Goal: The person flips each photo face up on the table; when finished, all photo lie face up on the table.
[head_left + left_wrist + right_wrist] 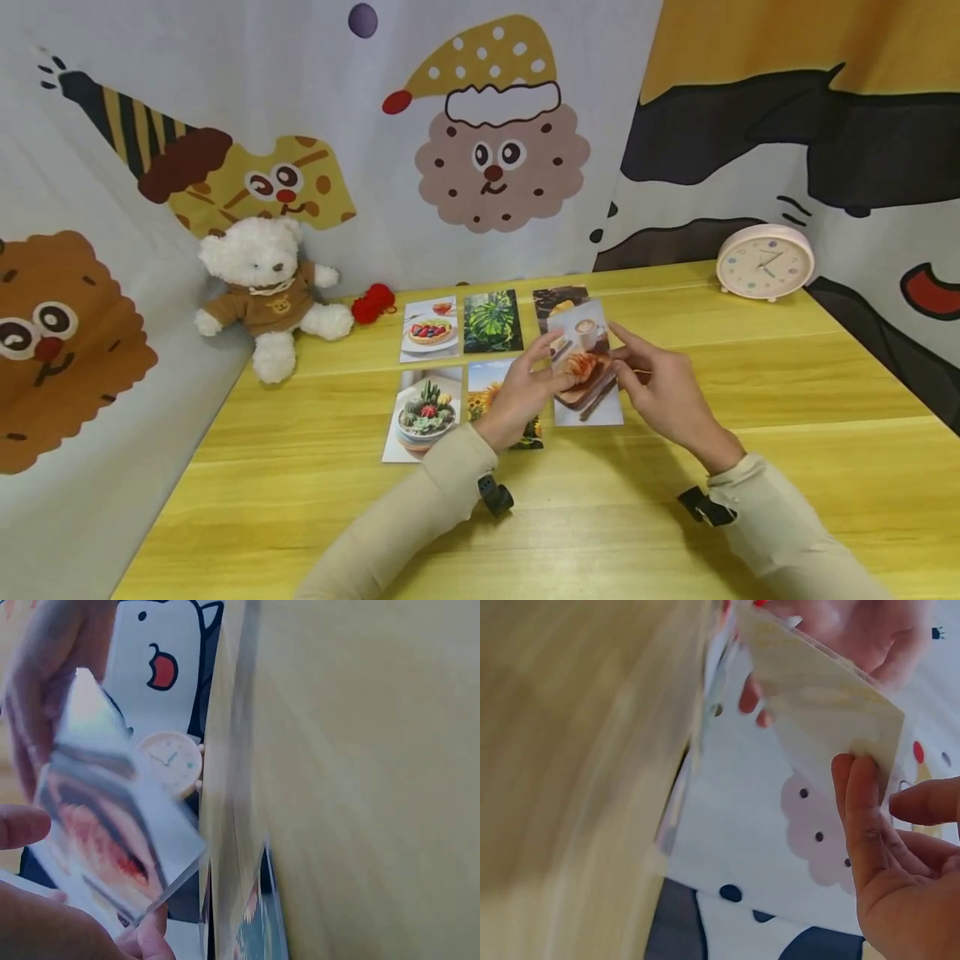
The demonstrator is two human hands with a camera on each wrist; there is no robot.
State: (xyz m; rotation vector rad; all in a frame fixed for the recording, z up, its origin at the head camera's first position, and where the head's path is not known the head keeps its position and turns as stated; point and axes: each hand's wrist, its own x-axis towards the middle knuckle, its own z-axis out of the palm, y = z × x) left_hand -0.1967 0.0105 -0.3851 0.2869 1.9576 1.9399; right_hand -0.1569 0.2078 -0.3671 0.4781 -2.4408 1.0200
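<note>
Both hands hold a picture card [587, 367] showing a croissant and a cup of coffee, raised above the table. My left hand [521, 396] grips its left side, thumb [22, 826] on the picture face. At the right edge, my right hand [667, 400] pinches the card between thumb and fingers [864, 814]. Its pale back [832, 705] shows in the right wrist view; whether more cards lie behind it I cannot tell. Partly hidden behind it is a dark card [551, 302]. My left hand partly covers a sunflower card [483, 392].
Left of the hands lie a cactus card [426, 417], a fruit tart card [430, 329] and a green leaf card [492, 322]. A white teddy bear [270, 292] sits at the back left beside a red object [373, 303]. A clock [765, 262] stands at the back right.
</note>
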